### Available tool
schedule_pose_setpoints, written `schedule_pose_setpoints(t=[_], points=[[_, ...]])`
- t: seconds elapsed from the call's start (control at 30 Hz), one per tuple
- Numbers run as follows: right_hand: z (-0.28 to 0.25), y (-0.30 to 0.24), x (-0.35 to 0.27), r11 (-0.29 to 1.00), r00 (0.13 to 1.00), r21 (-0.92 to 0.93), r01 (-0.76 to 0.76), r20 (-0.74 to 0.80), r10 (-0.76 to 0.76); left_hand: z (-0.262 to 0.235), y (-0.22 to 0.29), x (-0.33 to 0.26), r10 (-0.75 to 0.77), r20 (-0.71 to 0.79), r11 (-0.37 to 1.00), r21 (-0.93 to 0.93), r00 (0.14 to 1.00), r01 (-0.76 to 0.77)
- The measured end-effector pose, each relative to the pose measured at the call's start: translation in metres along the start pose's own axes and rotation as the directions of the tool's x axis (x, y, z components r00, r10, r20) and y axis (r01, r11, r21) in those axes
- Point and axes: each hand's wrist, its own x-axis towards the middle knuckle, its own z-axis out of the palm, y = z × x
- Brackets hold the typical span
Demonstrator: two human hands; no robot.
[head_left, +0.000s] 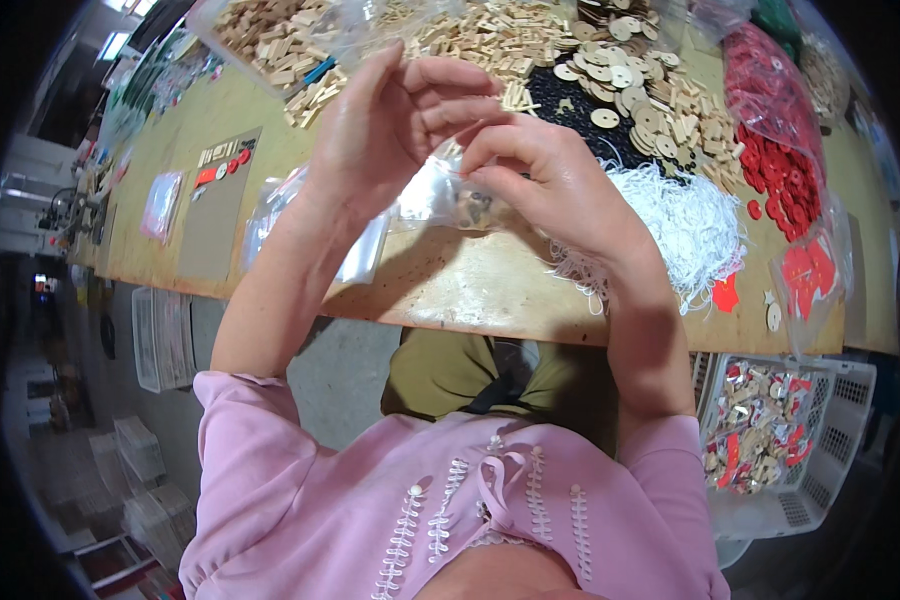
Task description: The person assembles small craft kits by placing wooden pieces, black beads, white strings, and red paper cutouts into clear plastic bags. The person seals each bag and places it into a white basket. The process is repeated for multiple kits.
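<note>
Above the table's near edge, my two hands meet. My left hand (395,125) is raised with its palm showing, thumb apart and fingers lightly bent; some fingertips pass behind the other hand. My right hand (555,180) is closed in a pinch at the upper edge of a small clear plastic bag (435,195), where a thin red line shows. Small brown and dark pieces are visible inside the bag's right part. More clear plastic bags (365,250) lie under my left forearm. Right of the bag, partly behind my right wrist, is a heap of white string (680,225).
Wooden blocks (490,40), wooden discs (620,85), black beads (560,105) and red discs (780,185) lie in piles at the back and right. A brown board (215,215) with sorted pieces stands left. A white basket (815,440) of filled bags sits below the table, right.
</note>
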Motion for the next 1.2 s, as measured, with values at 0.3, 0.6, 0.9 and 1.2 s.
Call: schedule_pose_setpoints(t=[0.3, 0.6, 0.9, 1.2], points=[[-0.014, -0.017, -0.005, 0.924, 0.952, 0.372, 0.086, 0.244, -0.187, -0.024, -0.076, 0.115, 0.071, 0.186, 0.557, 0.807, 0.980, -0.194], [-0.024, -0.018, -0.008, 0.944, 0.975, 0.316, 0.093, 0.163, -0.151, 0.007, -0.121, 0.148, 0.236, 0.409, 0.107, 0.891, 0.882, -0.441], [-0.032, -0.007, -0.006, 0.994, 0.986, 0.062, -0.093, -0.130, 0.100, 0.004, -0.008, 0.051, 0.365, 0.226, 0.725, 0.539, 0.903, -0.428], [-0.021, 0.016, 0.002, 0.970, 0.998, 0.242, 0.015, -0.064, 0.001, 0.001, 0.002, -0.002, 0.468, 0.106, 0.597, 0.695, 0.877, -0.402]])
